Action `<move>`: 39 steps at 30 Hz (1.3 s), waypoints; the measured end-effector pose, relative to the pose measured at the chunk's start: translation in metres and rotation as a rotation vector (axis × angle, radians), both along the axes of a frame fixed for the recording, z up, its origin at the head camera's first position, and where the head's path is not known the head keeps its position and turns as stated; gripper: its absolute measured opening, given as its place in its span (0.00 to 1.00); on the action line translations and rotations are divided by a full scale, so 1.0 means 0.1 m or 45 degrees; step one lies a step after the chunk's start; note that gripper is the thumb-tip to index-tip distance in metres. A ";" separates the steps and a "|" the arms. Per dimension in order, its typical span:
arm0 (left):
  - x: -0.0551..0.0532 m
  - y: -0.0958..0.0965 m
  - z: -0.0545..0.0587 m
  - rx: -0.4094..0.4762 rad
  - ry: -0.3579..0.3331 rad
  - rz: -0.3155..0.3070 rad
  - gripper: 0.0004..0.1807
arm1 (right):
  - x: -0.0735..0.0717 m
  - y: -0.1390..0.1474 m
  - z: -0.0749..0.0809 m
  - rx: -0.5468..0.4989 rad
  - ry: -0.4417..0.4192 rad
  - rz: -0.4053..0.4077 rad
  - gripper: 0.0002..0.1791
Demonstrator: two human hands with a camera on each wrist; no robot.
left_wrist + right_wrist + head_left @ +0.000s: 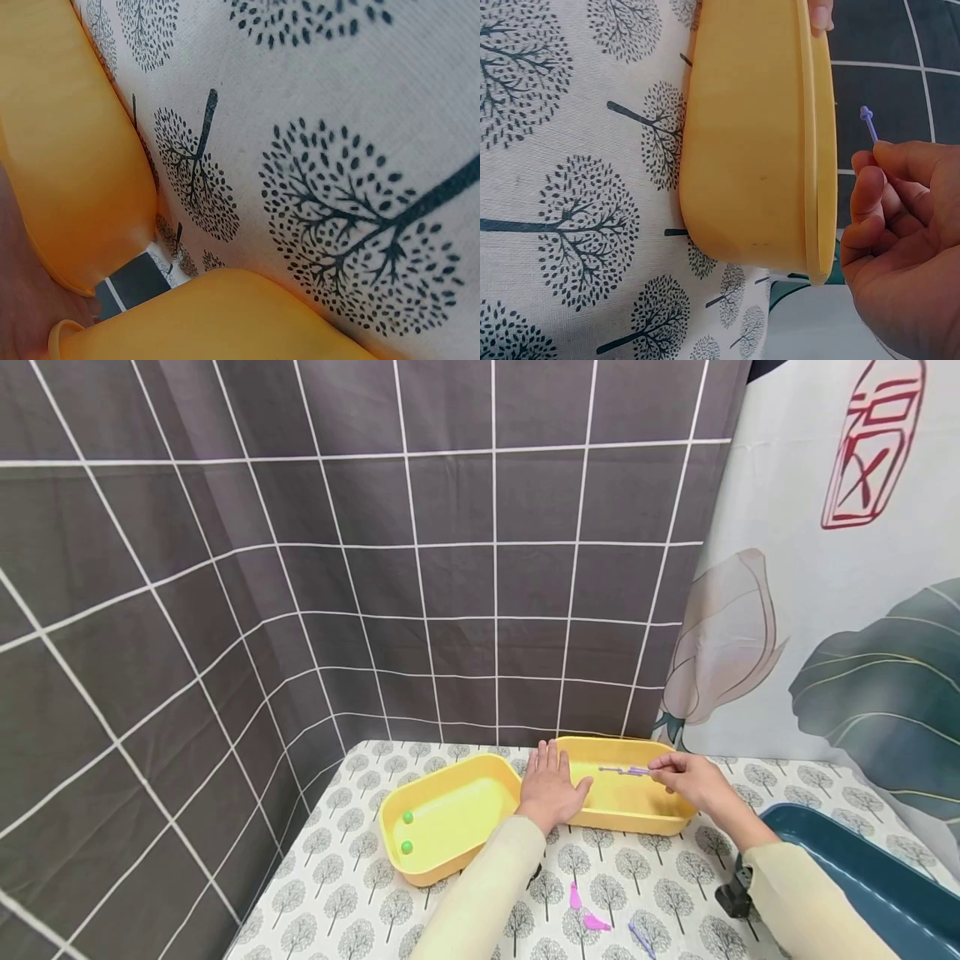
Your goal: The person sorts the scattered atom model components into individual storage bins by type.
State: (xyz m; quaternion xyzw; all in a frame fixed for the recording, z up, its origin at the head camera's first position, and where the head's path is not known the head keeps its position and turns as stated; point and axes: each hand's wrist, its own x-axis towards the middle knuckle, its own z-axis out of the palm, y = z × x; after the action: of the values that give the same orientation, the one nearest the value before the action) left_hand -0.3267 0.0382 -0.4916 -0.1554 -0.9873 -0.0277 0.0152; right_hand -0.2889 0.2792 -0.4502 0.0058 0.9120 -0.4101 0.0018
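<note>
My right hand (686, 774) pinches a thin purple stick (872, 129) between thumb and fingertips, above the right part of a yellow tray (592, 818). A small knob tops the stick in the right wrist view. From the head view, I cannot tell whether other purple pieces lie in the tray beneath it. My left hand (550, 783) rests at this tray's left end, fingers straight and pointing away. Left of that hand, a second yellow tray (442, 768) holds two small green balls, one green ball (407, 847) nearer me.
Two magenta pieces, one a magenta piece (596, 923), lie on the tree-patterned cloth (352, 877) near the front. A blue-violet stick (642, 941) lies beside them. At the right stands a dark teal tray (847, 868). A grey gridded curtain (457, 577) hangs behind.
</note>
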 end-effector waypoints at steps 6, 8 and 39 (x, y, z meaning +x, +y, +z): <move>0.00 0.00 0.00 -0.002 -0.007 0.003 0.41 | -0.04 0.00 -0.01 -0.007 -0.001 -0.007 0.14; 0.01 0.00 0.01 -0.004 -0.002 0.005 0.41 | -0.05 0.01 -0.02 0.001 -0.002 -0.011 0.14; -0.02 0.01 -0.01 -0.011 0.001 0.008 0.41 | 0.28 -0.05 0.02 -0.012 0.077 0.015 0.17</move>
State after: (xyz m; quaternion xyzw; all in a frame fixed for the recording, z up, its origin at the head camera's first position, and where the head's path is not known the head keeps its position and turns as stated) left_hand -0.3282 0.0388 -0.4929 -0.1524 -0.9879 -0.0231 0.0150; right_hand -0.2613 0.2741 -0.4481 -0.0119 0.9097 -0.4145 -0.0234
